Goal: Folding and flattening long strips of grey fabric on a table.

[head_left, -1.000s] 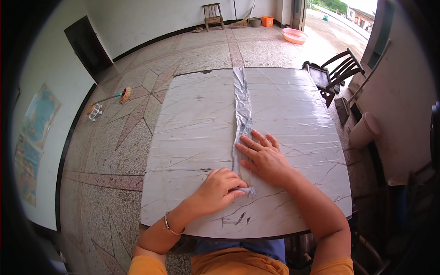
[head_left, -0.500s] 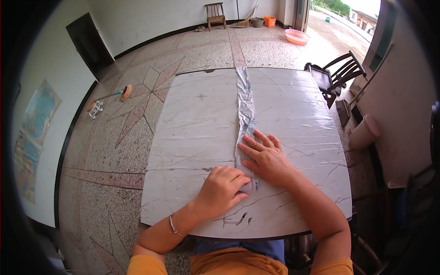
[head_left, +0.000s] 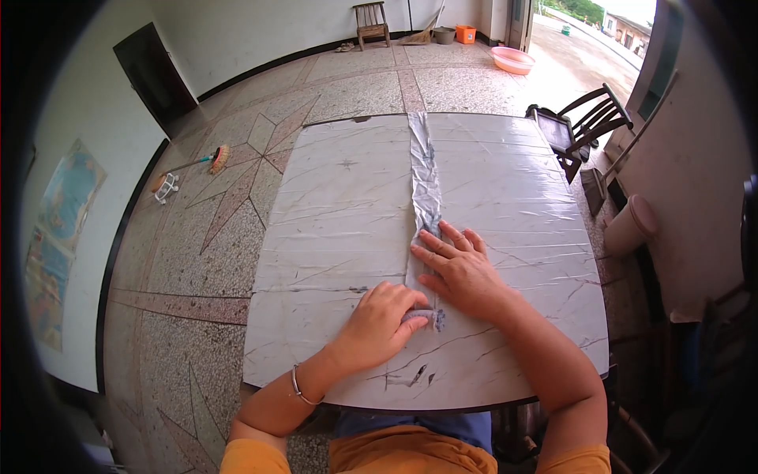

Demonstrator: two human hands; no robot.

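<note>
A long, narrow, crinkled whitish-grey strip that looks like cloth [head_left: 425,178] runs down the middle of the table from its far edge toward me. Its near end forms a small greyish-purple roll [head_left: 424,317] lying crosswise. My left hand [head_left: 377,322] has its thumb and fingers closed round the left part of this roll, whose right end shows with bluish marks. Just beyond it, my right hand [head_left: 464,272] lies flat, fingers apart, its fingertips on the strip and the palm beside it. The strip's part between both hands is partly hidden.
The white marbled table [head_left: 339,197] has a creased cover with dark marks. A dark chair [head_left: 580,130] stands past its far right corner, near a lidded pink bin [head_left: 629,227]. Farther off are a pink basin [head_left: 512,61], an orange bucket [head_left: 466,34] and a wooden chair [head_left: 371,24].
My left hand has shifted slightly, its thumb and fingers drawn back, so more of the roll's right end shows. The right hand stays almost in place on the strip.
</note>
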